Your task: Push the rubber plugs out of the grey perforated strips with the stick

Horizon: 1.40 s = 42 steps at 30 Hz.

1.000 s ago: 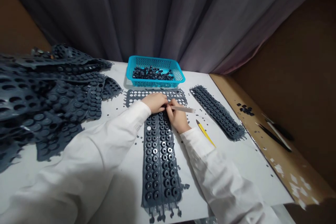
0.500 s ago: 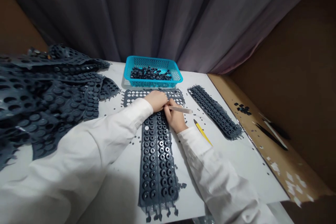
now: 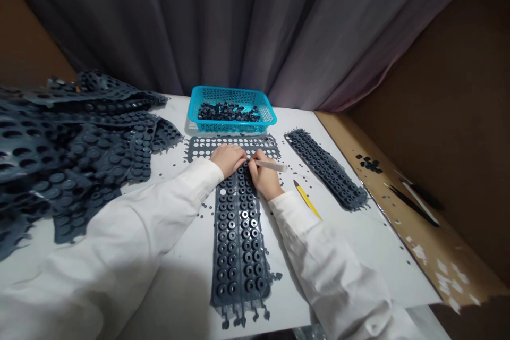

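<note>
A long dark rubber sheet (image 3: 238, 234) with rows of ring-shaped parts lies lengthwise in front of me. At its far end, my left hand (image 3: 229, 159) rests with fingers bent together on the edge, their tips partly hidden. My right hand (image 3: 268, 176) is closed around a pale, stick-like tool (image 3: 271, 165), its working tip hidden between the two hands. Just beyond them, crosswise, lies a flat sheet punched with round holes (image 3: 195, 150). One white round gap shows in the left rows of the rubber sheet.
A blue basket (image 3: 233, 126) of small black parts stands behind. To the right lie another ringed rubber sheet (image 3: 324, 169) and a yellow-handled knife (image 3: 307, 200). Rubber sheets (image 3: 91, 143) pile up at left. Black tweezers (image 3: 412, 205), black bits (image 3: 368, 164) and white scraps lie on brown board.
My left hand has shifted left and nearer, its fingers lowering onto the sheet's far end. My right hand, still with the pale tool, has barely moved.
</note>
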Available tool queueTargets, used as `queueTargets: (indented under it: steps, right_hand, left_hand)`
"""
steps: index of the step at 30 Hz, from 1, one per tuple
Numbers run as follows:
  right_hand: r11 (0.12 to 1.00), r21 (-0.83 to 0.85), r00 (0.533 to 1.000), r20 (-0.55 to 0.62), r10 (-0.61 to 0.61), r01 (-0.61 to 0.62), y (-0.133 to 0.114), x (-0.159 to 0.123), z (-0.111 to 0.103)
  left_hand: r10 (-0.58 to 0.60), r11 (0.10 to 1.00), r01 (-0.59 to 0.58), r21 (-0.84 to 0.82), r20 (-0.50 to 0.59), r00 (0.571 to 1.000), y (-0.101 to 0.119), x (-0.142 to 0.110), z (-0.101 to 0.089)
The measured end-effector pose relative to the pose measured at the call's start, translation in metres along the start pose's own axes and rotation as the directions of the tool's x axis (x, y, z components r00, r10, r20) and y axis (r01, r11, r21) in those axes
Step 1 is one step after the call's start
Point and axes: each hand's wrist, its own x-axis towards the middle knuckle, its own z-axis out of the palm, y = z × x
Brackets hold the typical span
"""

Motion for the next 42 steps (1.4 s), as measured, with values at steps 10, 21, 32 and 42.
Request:
queueTargets:
  steps: [10,21,32,42]
  right_hand:
    - [0.992,0.125,1.0,-0.004,0.026,-0.025,0.001,-0.001,-0.003]
    - [0.878,0.422,0.952,-0.098,0.291,-0.225,0.007,-0.002,-0.005]
    - [0.725,0.613,0.927,0.037,0.372,-0.315,0.014,-0.007,-0.001]
    - [0.744,0.6,0.933,0.012,0.36,-0.295,0.009,-0.008,0.0]
  left_hand:
    - [0.029,0.999,-0.029,-0.03,-0.007,1.0,-0.001,0.003,-0.002]
    - [0.038,0.986,-0.045,-0.163,-0.044,0.998,-0.008,-0.001,0.004]
    - [0.08,0.968,-0.121,-0.218,-0.188,0.979,-0.01,-0.005,0.007]
    - [0.083,0.964,-0.128,-0.233,-0.191,0.978,-0.01,-0.006,0.005]
